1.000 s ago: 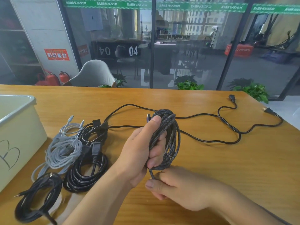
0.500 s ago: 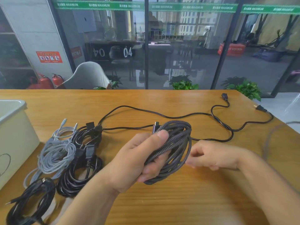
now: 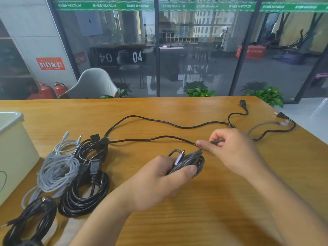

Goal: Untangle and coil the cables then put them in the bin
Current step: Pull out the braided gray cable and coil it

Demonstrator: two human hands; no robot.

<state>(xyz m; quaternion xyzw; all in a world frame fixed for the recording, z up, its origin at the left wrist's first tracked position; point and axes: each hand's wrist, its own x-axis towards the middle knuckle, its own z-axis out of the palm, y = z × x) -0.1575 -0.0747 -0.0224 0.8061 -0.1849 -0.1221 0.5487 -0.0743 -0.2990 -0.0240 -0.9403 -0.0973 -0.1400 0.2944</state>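
Note:
My left hand grips a coil of dark grey braided cable low over the table, its silver plug poking up beside my thumb. My right hand pinches the loose tail of that same braided cable just right of the coil; the tail's blurred far end trails off toward the right edge. A long black power cord lies uncoiled across the table behind my hands. The pale bin stands at the left edge.
Left of my hands lie a light grey coiled cable, a black coiled cord and another black coil at the near left. The wooden table ends at the right near a plug. Glass wall behind.
My left hand has lowered and tipped the braided coil flatter. My right hand moved from below the coil up to its right and now pulls the loose tail outward.

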